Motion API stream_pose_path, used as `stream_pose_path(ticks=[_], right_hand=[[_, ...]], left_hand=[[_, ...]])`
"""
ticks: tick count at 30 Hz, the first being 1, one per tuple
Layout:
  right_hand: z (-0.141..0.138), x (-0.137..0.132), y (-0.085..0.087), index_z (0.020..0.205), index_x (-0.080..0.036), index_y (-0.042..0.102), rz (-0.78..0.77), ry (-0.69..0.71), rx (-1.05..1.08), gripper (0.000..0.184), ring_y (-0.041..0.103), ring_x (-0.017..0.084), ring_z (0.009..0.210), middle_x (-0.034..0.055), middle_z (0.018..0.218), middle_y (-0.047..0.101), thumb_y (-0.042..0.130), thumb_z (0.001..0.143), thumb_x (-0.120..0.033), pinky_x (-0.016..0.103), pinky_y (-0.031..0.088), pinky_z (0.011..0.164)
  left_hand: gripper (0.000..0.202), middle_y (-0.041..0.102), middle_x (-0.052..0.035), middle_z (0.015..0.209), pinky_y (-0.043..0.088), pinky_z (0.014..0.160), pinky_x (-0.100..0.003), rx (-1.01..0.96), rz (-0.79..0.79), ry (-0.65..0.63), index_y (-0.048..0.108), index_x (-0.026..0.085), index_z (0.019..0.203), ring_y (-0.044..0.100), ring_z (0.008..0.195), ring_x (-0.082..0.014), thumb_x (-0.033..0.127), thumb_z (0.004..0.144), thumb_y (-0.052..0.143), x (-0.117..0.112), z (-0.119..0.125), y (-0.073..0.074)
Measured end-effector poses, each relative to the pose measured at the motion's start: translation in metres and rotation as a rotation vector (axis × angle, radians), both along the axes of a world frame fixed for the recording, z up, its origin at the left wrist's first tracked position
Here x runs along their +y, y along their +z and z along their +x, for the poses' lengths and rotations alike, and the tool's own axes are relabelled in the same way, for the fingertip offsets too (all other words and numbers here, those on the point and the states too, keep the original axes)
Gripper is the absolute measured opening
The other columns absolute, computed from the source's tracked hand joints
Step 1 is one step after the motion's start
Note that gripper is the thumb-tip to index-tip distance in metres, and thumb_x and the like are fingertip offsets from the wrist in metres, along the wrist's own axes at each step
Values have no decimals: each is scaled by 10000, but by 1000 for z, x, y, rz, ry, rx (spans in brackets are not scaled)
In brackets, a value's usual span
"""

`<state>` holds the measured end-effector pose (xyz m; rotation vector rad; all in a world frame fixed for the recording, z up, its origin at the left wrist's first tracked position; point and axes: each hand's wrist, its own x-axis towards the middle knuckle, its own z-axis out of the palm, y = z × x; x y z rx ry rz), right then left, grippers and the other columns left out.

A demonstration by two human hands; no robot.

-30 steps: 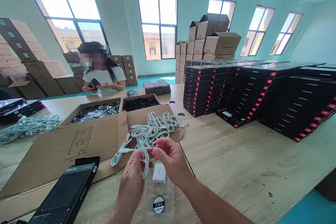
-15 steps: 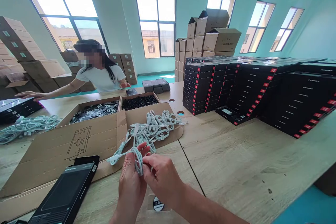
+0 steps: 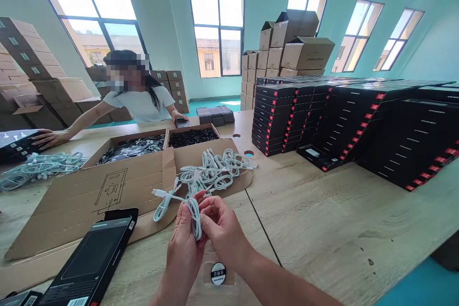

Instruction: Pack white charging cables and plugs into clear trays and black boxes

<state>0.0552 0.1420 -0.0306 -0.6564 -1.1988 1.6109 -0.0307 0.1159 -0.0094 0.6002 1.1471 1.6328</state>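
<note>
Where the tabletop (image 3: pixel 322 229) lies nearest, before the carton (image 3: pixel 107 191): left hand (image 3: pixel 184 248) and right hand (image 3: pixel 224 232), both pinching one coiled white cable (image 3: pixel 194 213). On the carton's flap: loose cable pile (image 3: pixel 215 172). Beyond the carton: a person (image 3: pixel 139 103), arm outstretched.

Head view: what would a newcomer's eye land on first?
Front and centre, the left hand and right hand pinch a coiled white cable above the wooden table. To the right stand rows of stacked black boxes; beyond the hands, a heap of white cables lies on a cardboard flap.
</note>
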Motion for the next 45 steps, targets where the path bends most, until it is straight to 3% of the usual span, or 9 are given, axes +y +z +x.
stream_pose_path(ticks=[4, 8, 14, 19, 25, 28, 32, 38, 45], right_hand=[[9, 13, 3, 841, -170, 636, 16, -54, -31, 303, 523, 102, 555, -26, 692, 599, 737, 806, -454, 212, 461, 517], [21, 18, 11, 859, -175, 683, 142, -163, -158, 286, 526, 111, 568, -15, 711, 624, 753, 790, -444, 209, 443, 483], [24, 25, 14, 819, -147, 725, -32, -116, -79, 387, 609, 154, 552, 22, 641, 667, 717, 767, -531, 292, 555, 568], [31, 27, 12, 853, -138, 761, 21, -33, -60, 419, 674, 183, 664, 66, 767, 730, 721, 793, -550, 323, 580, 659], [61, 43, 23, 1014, -190, 789, 307, -370, -211, 369, 646, 189, 875, 89, 1070, 714, 678, 878, -515, 273, 516, 690], [76, 51, 27, 1005, -206, 820, 365, -147, -264, 362, 645, 204, 970, 79, 1066, 724, 667, 904, -518, 316, 514, 838], [85, 53, 29, 893, -165, 823, 207, 250, -229, 369, 602, 151, 715, 18, 740, 705, 743, 835, -520, 298, 491, 741], [84, 50, 31, 1029, -176, 796, 58, 254, -47, 375, 615, 133, 695, 29, 815, 724, 688, 865, -496, 242, 466, 631], [84, 47, 25, 936, -152, 819, 148, 442, -330, 311, 554, 106, 588, 13, 702, 699, 776, 811, -433, 220, 402, 542]], left_hand=[[427, 665, 2, 738, 488, 591, -259, 341, 82, 68, 681, 249, 823, 577, 646, -162, 662, 744, 751, 2, -12, -2], [439, 562, 23, 551, 379, 465, -255, 529, 94, -116, 649, 243, 726, 469, 499, -145, 675, 767, 722, 0, -11, -3], [508, 574, 30, 649, 453, 527, -233, 308, -38, -171, 608, 234, 742, 492, 566, -125, 715, 689, 763, 2, -13, 1], [390, 579, 33, 757, 461, 608, -208, 230, -29, -291, 657, 218, 869, 466, 618, -94, 527, 722, 844, 2, -27, 3], [394, 543, 37, 730, 420, 629, -203, 381, -85, -351, 648, 194, 833, 455, 654, -101, 503, 716, 862, 1, -47, 3], [397, 511, 43, 698, 352, 556, -202, 381, -83, -455, 639, 188, 791, 412, 610, -93, 473, 682, 893, -1, -52, 8], [397, 461, 55, 679, 255, 495, -214, 272, -28, -558, 617, 189, 759, 335, 537, -70, 486, 703, 874, -6, -52, 15], [355, 456, 50, 652, 266, 526, -229, 363, -45, -631, 609, 188, 779, 357, 564, -86, 464, 771, 831, -6, -50, 13], [349, 441, 54, 639, 265, 517, -231, 301, -9, -675, 601, 196, 773, 353, 549, -89, 460, 769, 830, -8, -55, 12]])
